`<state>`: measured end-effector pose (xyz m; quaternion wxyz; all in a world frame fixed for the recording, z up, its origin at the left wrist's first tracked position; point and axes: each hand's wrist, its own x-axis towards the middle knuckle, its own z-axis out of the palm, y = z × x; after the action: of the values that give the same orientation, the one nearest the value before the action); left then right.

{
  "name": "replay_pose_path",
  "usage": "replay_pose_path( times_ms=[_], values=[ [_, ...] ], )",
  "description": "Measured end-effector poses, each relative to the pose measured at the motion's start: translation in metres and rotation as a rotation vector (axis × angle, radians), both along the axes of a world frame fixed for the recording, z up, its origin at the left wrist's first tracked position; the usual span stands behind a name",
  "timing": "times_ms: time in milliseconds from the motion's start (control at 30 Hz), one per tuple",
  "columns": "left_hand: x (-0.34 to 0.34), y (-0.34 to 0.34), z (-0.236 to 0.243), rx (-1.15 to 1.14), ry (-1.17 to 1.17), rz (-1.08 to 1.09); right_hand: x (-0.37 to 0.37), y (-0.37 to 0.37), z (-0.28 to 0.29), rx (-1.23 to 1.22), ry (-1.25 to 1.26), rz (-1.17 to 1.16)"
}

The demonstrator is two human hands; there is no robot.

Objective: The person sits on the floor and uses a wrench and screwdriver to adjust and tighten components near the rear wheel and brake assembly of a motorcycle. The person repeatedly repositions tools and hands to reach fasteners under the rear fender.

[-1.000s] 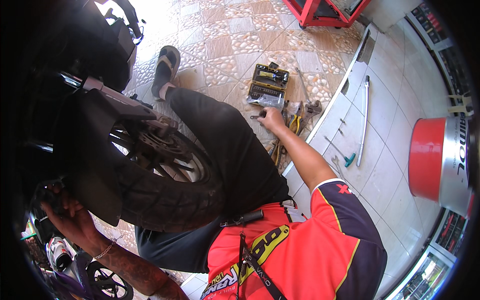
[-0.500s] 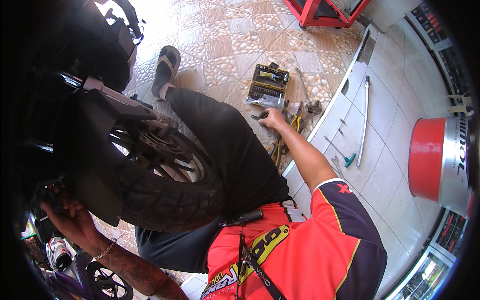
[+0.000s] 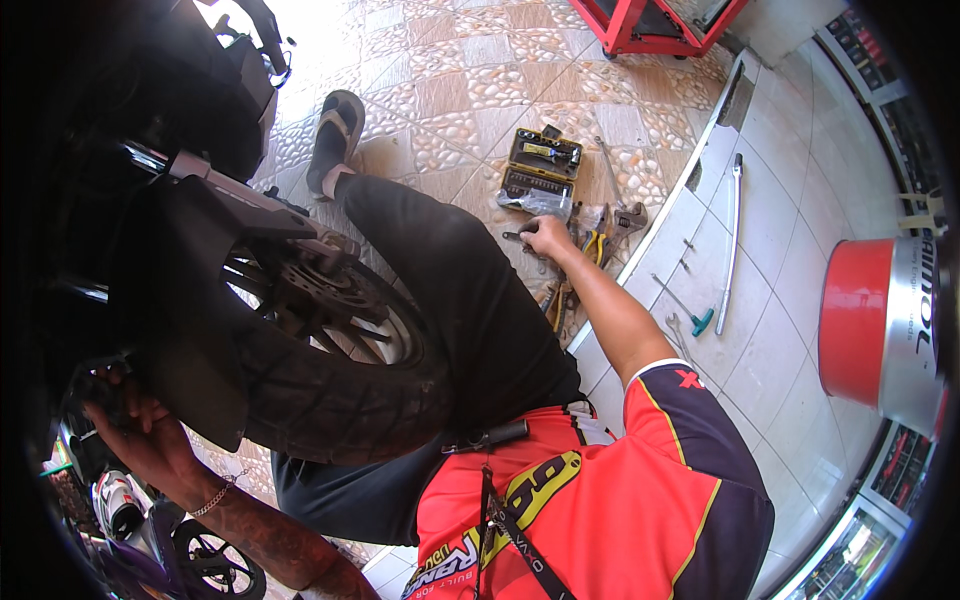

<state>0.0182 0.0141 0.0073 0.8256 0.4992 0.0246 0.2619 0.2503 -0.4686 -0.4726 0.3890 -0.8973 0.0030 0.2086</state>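
On the left stands a motorcycle with its front tyre [image 3: 345,410], spoked wheel, brake disc [image 3: 325,285] and black mudguard [image 3: 175,310] close to me. My left hand [image 3: 145,415] reaches past the mudguard, fingers curled at a dark part in shadow; what they grip is hidden. My right hand [image 3: 548,237] is closed on a small dark tool [image 3: 520,235] whose kind I cannot make out, low over the tools on the floor. Around it lie an open socket set case [image 3: 540,165], yellow-and-black pliers [image 3: 594,246] and an adjustable wrench [image 3: 630,218].
On the white tiles lie a long metal bar [image 3: 731,240], a green T-handle tool [image 3: 702,321] and a spanner [image 3: 676,325]. A red-and-silver drum [image 3: 857,320] stands at right, a red trolley [image 3: 655,35] at the top. Another motorcycle's wheel [image 3: 215,565] shows at lower left.
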Motion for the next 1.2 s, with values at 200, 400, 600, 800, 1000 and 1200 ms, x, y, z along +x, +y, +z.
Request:
replay_pose_path(
  times_ms=[200, 400, 600, 800, 1000, 1200],
  values=[
    [0.0, -0.002, 0.0, 0.005, 0.013, 0.041, -0.017, 0.007, 0.023, -0.171, -0.291, 0.104],
    [0.001, -0.004, 0.0, -0.048, 0.01, 0.013, -0.022, 0.014, 0.035, -0.248, -0.361, 0.242],
    [-0.001, -0.003, 0.0, -0.014, 0.019, 0.05, -0.025, 0.015, 0.042, -0.192, -0.361, 0.148],
    [-0.001, -0.002, -0.001, -0.055, 0.008, 0.017, -0.028, 0.01, 0.035, -0.04, -0.385, 0.022],
    [-0.001, -0.001, -0.001, -0.035, 0.006, 0.022, -0.029, 0.006, 0.025, -0.06, -0.383, 0.008],
    [-0.001, -0.001, -0.002, -0.03, 0.005, 0.02, -0.032, 0.003, 0.025, -0.097, -0.422, 0.055]
  ],
)
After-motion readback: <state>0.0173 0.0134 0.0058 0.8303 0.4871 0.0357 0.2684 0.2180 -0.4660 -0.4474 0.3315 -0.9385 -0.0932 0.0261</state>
